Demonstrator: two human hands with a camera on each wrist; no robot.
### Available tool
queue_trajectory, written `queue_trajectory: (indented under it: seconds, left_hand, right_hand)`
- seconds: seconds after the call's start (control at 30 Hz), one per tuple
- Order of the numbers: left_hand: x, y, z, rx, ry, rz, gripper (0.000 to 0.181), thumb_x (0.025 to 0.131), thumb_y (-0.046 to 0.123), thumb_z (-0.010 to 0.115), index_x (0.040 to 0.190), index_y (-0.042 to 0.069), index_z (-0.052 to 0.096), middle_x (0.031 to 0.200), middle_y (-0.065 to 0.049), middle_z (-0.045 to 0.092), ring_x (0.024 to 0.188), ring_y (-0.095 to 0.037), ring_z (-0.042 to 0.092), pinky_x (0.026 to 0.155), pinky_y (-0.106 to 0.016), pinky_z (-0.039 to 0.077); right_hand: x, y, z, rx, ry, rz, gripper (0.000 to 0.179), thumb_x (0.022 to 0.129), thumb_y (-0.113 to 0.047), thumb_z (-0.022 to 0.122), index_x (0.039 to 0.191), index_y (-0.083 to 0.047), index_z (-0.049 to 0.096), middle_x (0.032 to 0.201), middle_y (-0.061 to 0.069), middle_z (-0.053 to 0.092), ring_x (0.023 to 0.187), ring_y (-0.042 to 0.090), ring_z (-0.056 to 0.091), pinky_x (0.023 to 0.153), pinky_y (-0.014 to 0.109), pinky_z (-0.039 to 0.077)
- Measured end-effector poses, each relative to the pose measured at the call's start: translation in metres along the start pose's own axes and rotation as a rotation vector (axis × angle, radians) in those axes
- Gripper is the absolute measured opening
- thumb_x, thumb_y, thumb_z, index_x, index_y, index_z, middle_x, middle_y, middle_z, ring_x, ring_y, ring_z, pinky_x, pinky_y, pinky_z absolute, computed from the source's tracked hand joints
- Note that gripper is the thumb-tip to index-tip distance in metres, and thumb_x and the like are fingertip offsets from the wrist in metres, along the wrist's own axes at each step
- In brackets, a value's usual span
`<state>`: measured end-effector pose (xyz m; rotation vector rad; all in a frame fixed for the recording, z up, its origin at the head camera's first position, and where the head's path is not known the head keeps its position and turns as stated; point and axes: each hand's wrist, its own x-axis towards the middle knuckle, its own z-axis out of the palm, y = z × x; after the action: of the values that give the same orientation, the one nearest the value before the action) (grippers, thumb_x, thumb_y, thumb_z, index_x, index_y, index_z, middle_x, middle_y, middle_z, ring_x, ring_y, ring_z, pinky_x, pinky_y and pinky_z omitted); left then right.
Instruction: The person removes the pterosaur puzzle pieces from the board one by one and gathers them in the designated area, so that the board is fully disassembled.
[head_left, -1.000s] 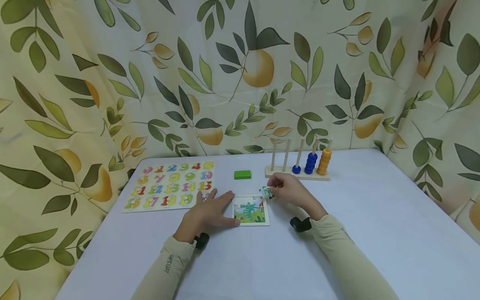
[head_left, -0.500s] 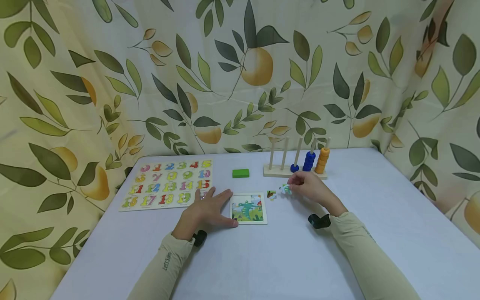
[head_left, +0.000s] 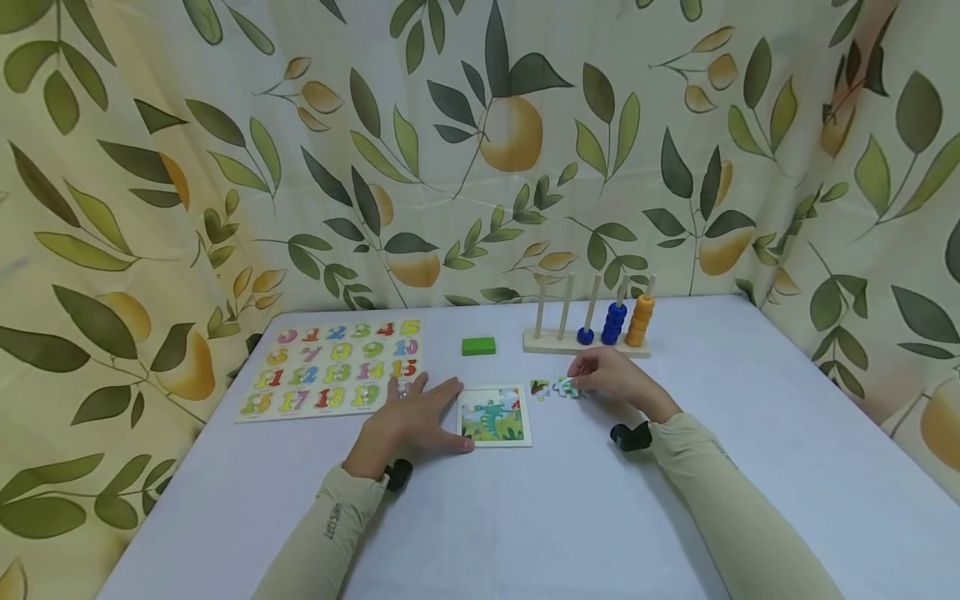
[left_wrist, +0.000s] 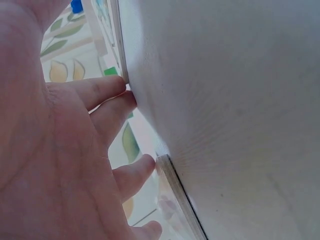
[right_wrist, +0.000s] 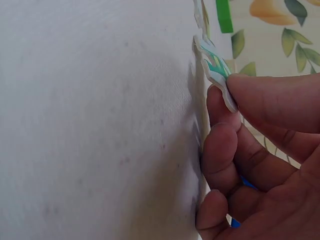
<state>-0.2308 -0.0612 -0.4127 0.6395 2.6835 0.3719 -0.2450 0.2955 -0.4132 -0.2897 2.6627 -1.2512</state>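
Observation:
My right hand (head_left: 617, 382) pinches a jigsaw puzzle piece (right_wrist: 217, 72) between thumb and index finger, low over the table. The piece is white and teal-green, and its near edge is tilted up in the right wrist view. Just left of it lies a second jigsaw piece (head_left: 539, 389), brown and green. My left hand (head_left: 408, 425) is spread with straight fingers at the left side of a white-framed dinosaur puzzle (head_left: 493, 417). In the left wrist view, its fingertips (left_wrist: 127, 97) touch the tabletop beside the puzzle's edge.
A number puzzle board (head_left: 330, 367) lies at the left, partly under my left fingers. Behind the dinosaur puzzle sits a green block (head_left: 478, 346). A wooden peg stand (head_left: 585, 343) with blue and orange beads stands beyond my right hand. A leaf-patterned curtain (head_left: 480, 208) hangs behind the table.
My right hand has carried the pinched piece right, away from the dinosaur puzzle, then lowered it toward the table. The brown-green piece has come into view. My left hand keeps its place.

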Motion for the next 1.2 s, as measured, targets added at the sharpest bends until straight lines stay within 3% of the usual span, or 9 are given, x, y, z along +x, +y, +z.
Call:
queue_trajectory:
  seconds: [0.9, 1.2]
  left_hand:
    - [0.0, -0.0028, 0.0, -0.011, 0.0, 0.008, 0.106, 0.087, 0.067, 0.079, 0.171, 0.023, 0.032, 0.175, 0.003, 0.029, 0.163, -0.041, 0.007, 0.123, -0.07, -0.011]
    - [0.0028, -0.0037, 0.0016, -0.014, -0.008, 0.009, 0.107, 0.087, 0.067, 0.079, 0.171, 0.023, 0.031, 0.176, 0.002, 0.029, 0.163, -0.042, 0.007, 0.123, -0.071, -0.011]
  right_hand:
    - [0.008, 0.0004, 0.004, 0.068, 0.024, 0.083, 0.013, 0.097, -0.003, 0.072, 0.106, 0.005, 0.076, 0.087, 0.002, 0.068, 0.079, 0.019, 0.056, 0.067, 0.028, 0.046]
    - [0.0067, -0.0015, 0.0031, -0.038, 0.014, 0.062, 0.008, 0.096, -0.001, 0.071, 0.102, 0.004, 0.073, 0.089, 0.008, 0.066, 0.081, 0.021, 0.056, 0.07, 0.03, 0.048]
